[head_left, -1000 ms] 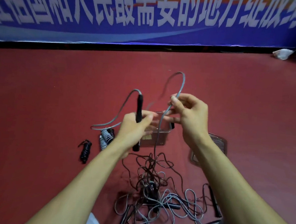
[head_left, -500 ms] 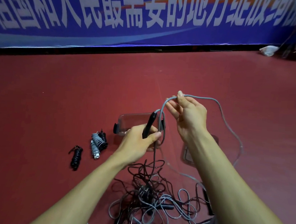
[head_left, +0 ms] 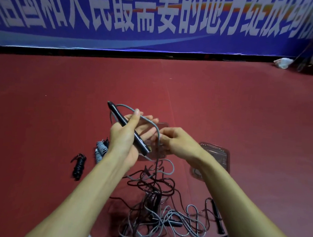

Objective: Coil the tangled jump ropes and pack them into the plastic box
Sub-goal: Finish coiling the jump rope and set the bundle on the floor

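My left hand (head_left: 125, 136) grips a black jump rope handle (head_left: 123, 121), tilted with its tip up to the left. A grey rope (head_left: 148, 120) runs from the tip, loops over my left fingers and drops down. My right hand (head_left: 178, 142) pinches this grey rope just right of the left hand. Below my hands a tangle of grey and dark ropes (head_left: 157, 206) with black handles lies on the red floor. The clear plastic box (head_left: 162, 126) stands behind my hands, mostly hidden.
The box's clear lid (head_left: 217, 157) lies to the right on the floor. Two coiled ropes, one grey (head_left: 100, 149) and one black (head_left: 79, 166), rest to the left. A blue banner wall (head_left: 157, 26) closes off the far side, with white clutter (head_left: 283, 63) at its right end.
The left hand turned the handle so its tip points up-left and rose. The right hand came down and brought the grey rope over the left fingers; the wide loop on the right is gone.
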Action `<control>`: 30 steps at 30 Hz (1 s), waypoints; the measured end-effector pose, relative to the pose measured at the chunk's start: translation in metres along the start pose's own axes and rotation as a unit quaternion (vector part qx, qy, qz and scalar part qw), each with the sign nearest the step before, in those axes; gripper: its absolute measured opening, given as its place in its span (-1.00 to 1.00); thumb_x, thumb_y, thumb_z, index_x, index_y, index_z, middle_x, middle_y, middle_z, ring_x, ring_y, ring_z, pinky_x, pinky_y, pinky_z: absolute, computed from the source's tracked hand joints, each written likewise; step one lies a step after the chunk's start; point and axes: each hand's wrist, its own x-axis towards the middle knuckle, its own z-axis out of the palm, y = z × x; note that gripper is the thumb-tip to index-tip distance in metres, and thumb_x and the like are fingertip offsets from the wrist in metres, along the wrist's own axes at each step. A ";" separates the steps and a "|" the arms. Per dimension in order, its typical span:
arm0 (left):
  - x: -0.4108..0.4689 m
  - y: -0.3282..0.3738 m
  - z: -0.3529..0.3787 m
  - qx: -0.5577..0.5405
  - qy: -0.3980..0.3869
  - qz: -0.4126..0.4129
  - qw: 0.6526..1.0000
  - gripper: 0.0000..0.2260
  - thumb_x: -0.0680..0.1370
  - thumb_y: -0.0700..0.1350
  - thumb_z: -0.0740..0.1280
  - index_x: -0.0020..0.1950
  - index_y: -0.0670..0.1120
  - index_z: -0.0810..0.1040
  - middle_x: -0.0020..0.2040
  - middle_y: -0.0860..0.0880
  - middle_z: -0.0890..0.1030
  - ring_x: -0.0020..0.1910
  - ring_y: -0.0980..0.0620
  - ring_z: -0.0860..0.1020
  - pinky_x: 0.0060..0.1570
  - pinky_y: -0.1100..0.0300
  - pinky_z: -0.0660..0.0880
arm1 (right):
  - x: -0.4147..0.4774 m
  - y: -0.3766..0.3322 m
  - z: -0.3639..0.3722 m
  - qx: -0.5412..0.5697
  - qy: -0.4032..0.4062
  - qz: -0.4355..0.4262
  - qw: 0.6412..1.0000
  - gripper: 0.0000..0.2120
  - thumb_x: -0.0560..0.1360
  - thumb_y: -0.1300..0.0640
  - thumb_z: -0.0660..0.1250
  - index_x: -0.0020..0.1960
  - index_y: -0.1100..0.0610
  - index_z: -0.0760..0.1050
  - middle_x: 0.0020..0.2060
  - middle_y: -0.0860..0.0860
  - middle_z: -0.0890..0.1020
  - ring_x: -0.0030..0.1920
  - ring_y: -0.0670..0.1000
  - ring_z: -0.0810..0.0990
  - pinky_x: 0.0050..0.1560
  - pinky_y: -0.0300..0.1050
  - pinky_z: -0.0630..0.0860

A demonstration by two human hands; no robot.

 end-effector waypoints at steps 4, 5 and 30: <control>0.007 0.014 -0.013 -0.121 -0.009 -0.007 0.993 -0.85 0.64 -0.13 0.24 -0.08 -0.16 0.49 -0.20 -0.10 0.69 -0.14 -0.05 0.71 -0.26 0.15 0.63 | -0.001 0.001 0.007 0.035 -0.070 0.013 0.997 -0.76 0.65 0.18 0.18 -0.14 0.08 0.54 -0.18 0.15 0.64 -0.15 0.06 0.58 0.01 0.05 0.57; 0.010 0.017 -0.018 -0.143 -0.006 -0.008 0.990 -0.86 0.64 -0.12 0.24 -0.05 -0.16 0.48 -0.19 -0.10 0.69 -0.11 -0.06 0.70 -0.22 0.15 0.63 | -0.001 0.001 0.010 0.038 -0.081 0.008 0.996 -0.80 0.63 0.16 0.21 -0.13 0.08 0.53 -0.23 0.06 0.60 -0.17 0.02 0.55 -0.05 -0.01 0.53; 0.003 -0.020 -0.034 0.490 -0.196 0.056 0.847 -0.88 0.57 -0.01 0.34 -0.09 0.07 0.67 -0.09 -0.12 0.71 -0.03 -0.16 0.66 0.13 -0.19 0.54 | -0.007 -0.023 -0.010 0.392 0.283 -0.107 0.869 -0.94 0.56 0.31 0.31 -0.05 0.30 0.53 -0.31 0.11 0.62 -0.27 0.10 0.70 -0.35 -0.14 0.63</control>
